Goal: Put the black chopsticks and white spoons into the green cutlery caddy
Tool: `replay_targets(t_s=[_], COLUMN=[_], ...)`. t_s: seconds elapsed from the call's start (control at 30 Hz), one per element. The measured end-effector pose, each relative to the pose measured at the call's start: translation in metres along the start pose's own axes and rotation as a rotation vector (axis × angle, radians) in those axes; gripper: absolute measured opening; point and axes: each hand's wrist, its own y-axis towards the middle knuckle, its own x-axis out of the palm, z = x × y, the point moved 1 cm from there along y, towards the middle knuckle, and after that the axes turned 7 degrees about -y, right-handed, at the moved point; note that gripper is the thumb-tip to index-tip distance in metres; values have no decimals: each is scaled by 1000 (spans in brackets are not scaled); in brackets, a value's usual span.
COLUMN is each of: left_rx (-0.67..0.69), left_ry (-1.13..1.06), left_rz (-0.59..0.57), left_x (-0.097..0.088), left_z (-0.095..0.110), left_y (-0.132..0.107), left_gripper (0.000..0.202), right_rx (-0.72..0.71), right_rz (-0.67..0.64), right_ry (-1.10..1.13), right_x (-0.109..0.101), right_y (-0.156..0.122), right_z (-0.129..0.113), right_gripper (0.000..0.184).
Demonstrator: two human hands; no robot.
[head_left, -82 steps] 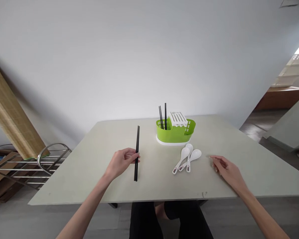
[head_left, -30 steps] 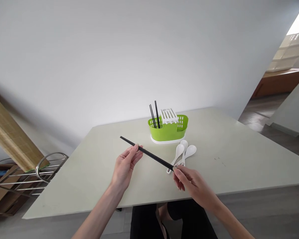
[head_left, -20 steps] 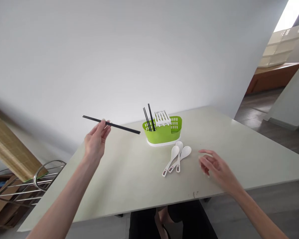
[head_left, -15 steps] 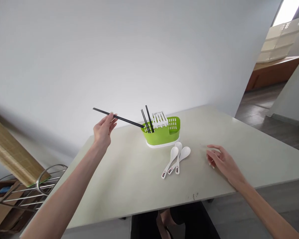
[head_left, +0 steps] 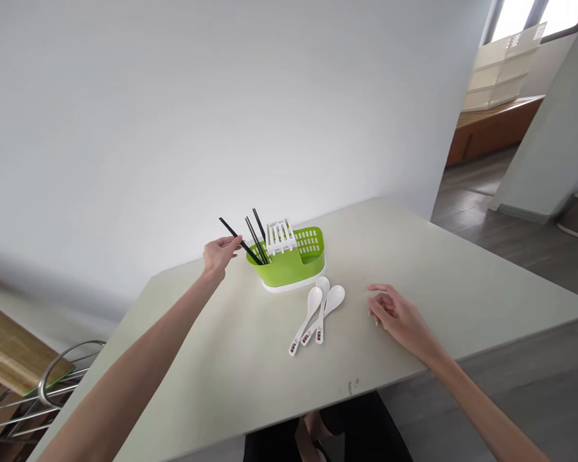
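My left hand (head_left: 221, 254) pinches a pair of black chopsticks (head_left: 229, 228), which slant down to the right with their lower ends inside the left compartment of a green utensil holder (head_left: 284, 272). Other black chopsticks (head_left: 256, 232) stand leaning in that same compartment. A white slatted rack (head_left: 280, 235) sits over the holder's middle, and a white base lies beneath. Three white spoons (head_left: 322, 309) lie overlapping on the table in front of the holder. To the right of the spoons, my right hand (head_left: 395, 314) hovers low over the table, loosely curled, fingers apart and holding nothing.
The pale table (head_left: 212, 378) stands against a plain wall (head_left: 183, 128). At the lower left, beyond the table edge, are a metal rack (head_left: 52, 385) and a rolled bamboo mat (head_left: 19, 343). My legs show below the front edge.
My left hand has brought the chopsticks right and down, tilting them more steeply so that their ends now go into the holder. My right hand keeps its pose. The camera view has turned slightly right.
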Motion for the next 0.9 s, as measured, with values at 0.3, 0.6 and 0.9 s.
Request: replay_targets(t_s=[0.3,0.6,0.9], left_rx=[-4,15,-8], left_ry=[111,206,188], left_rz=[-14,-14,-16], left_x=[19,26,15], left_z=[-19,-22,-31], left_y=[12,11,9], left_gripper=[36,29,31], right_rx=[1,-22,-6], right_rz=[-7,25,41], right_ry=[-20,-28,-25], right_x=[-3,0,3], right_y=[-1,0,0], right_z=[-3,0,5], right_gripper=[45,45,45])
